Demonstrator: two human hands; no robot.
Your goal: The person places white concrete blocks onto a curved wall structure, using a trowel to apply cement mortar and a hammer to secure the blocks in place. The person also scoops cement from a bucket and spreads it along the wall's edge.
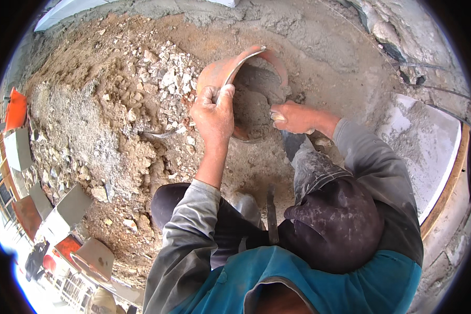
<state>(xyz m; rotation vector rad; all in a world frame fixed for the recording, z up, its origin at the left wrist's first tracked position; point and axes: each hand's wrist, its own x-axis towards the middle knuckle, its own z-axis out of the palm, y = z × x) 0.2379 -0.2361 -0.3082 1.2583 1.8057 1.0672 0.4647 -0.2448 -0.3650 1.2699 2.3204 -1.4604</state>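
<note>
A worn orange bucket (213,74) lies tipped on the ground, its mouth turned toward the right. Grey wet mortar (252,107) coats its inside. My left hand (213,112) is closed on the bucket's rim, thumb over the edge and fingers on the outer wall. At the mouth's right side, my right hand (296,116) is closed in a fist around a short handle, seemingly a trowel's. Mortar and the fingers hide most of that tool, so its blade is hard to make out.
Broken white stones (175,73) and loose soil lie left of the bucket. A white mortar-smeared board (421,141) with a wooden edge stands at right. Several tile pieces (70,209) and an orange object (15,110) line the far left. Wet mortar (319,31) spreads beyond the bucket.
</note>
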